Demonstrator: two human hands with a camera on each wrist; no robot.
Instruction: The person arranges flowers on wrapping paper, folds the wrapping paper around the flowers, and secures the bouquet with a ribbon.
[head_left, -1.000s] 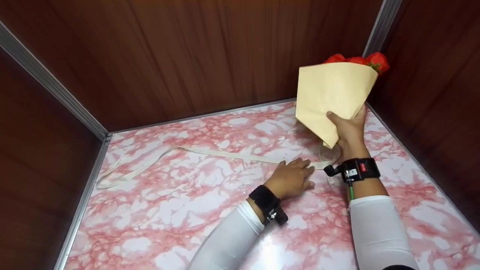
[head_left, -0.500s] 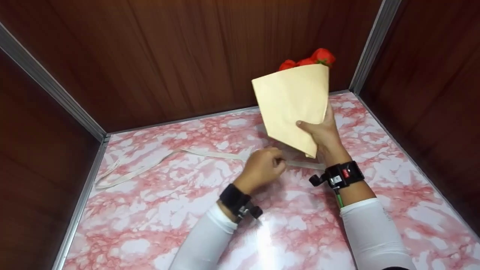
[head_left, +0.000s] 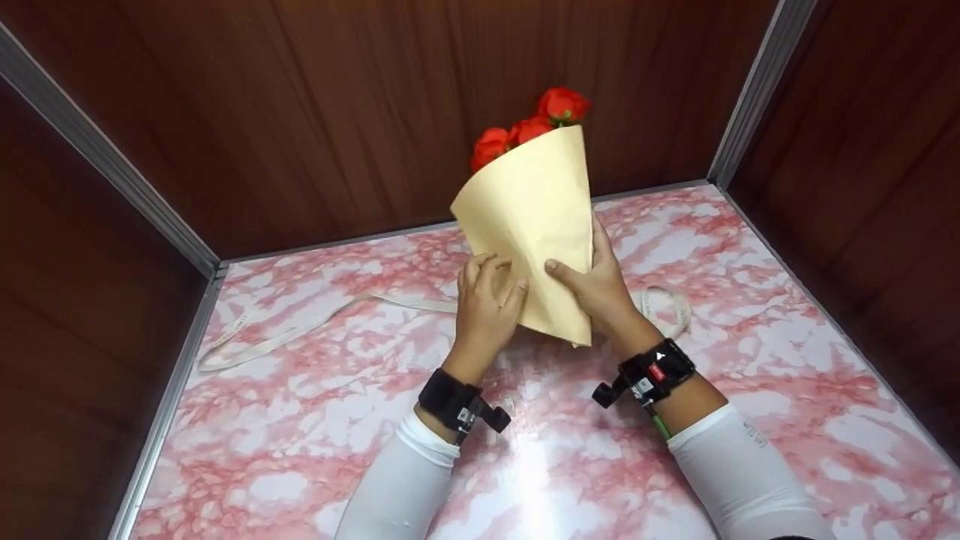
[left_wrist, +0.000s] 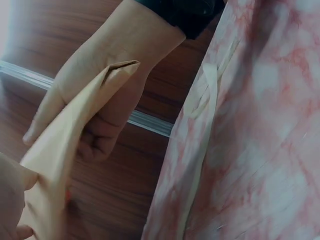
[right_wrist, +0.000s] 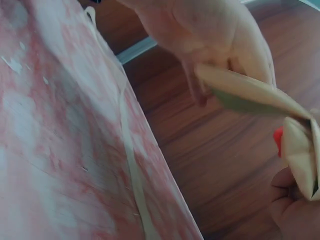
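A bouquet of red roses in cream wrapping paper is held up over the table, blooms pointing away and the narrow end toward me. My right hand grips its lower right side, thumb in front and fingers behind. At the left edge of the paper, my left hand pinches a loose flap with bent fingers. The right wrist view shows that flap standing out from the folded bundle. Behind the bouquet, a long cream ribbon with printed lettering lies on the table, its middle hidden.
The table has a pink and white marbled top. Dark wood-grain panels with metal corner strips enclose it at the back and on both sides. A loop of the ribbon lies to the right of my right hand.
The right hand has carried the bouquet left toward the middle. The left hand has lifted off the ribbon, moved left and taken hold of the paper's left edge.
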